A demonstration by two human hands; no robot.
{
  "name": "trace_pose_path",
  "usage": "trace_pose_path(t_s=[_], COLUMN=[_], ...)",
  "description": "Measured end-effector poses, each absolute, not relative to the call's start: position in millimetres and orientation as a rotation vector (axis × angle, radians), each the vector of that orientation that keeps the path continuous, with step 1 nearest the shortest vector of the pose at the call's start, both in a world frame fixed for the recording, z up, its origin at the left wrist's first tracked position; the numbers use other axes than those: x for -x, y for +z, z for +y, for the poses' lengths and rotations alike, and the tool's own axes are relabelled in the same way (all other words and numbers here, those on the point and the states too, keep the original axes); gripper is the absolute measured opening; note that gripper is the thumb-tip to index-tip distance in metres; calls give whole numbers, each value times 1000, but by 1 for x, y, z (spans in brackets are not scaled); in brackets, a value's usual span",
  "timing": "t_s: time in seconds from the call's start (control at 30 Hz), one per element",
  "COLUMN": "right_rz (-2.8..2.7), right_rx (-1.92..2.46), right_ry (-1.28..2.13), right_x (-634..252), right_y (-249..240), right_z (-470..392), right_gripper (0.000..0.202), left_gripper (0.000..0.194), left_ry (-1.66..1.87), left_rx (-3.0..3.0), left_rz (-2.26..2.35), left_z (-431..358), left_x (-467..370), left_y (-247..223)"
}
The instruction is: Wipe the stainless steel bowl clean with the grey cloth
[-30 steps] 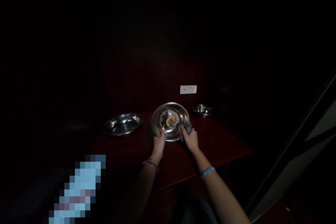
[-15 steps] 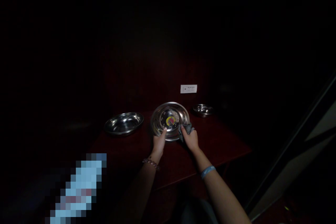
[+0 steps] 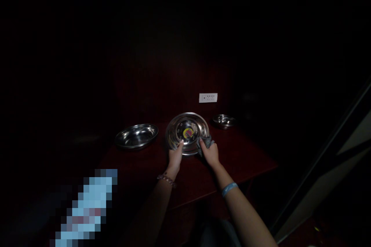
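Note:
A round, shiny steel plate (image 3: 189,118) with a yellow and red sticker (image 3: 188,133) at its middle is tilted toward me. My left hand (image 3: 175,155) grips its lower left rim, thumb on the inner face and fingers hidden behind. At the lower right rim, my right hand (image 3: 211,153) clasps a crumpled grey cloth (image 3: 204,143) against the plate. Whether the plate's lower edge touches the table cannot be made out.
The dark red table (image 3: 232,158) carries an oval steel dish (image 3: 137,136) on the left and a small steel bowl (image 3: 223,121) at the back right. A white socket panel (image 3: 208,97) is on the wall behind. A blurred-out pale blue patch (image 3: 87,208) covers the lower left.

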State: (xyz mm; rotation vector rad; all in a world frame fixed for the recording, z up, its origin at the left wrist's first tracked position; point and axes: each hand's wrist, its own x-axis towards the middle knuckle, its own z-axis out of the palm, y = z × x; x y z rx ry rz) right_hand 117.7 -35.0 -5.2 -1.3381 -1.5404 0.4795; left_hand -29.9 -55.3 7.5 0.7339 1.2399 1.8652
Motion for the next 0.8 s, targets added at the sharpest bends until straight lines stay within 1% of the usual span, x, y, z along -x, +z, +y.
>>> trace_pose_path(t_s=[0.13,0.53,0.8], right_rz=[-1539,-1514,-1524], right_rx=[1338,1344,1338], right_ry=[472,485,498], right_x=[-118,-117,-117], right_y=[-5,-5,-3], right_z=[-35,-36,-36], right_gripper=[39,40,39], left_gripper=[36,38,44], left_ry=[1858,1838,1833], left_rx=[-718,-719,-694], left_rz=[1249,1249,1263], left_z=[-56,-56,-55], left_x=[30,31,30], left_y=[7,7,8])
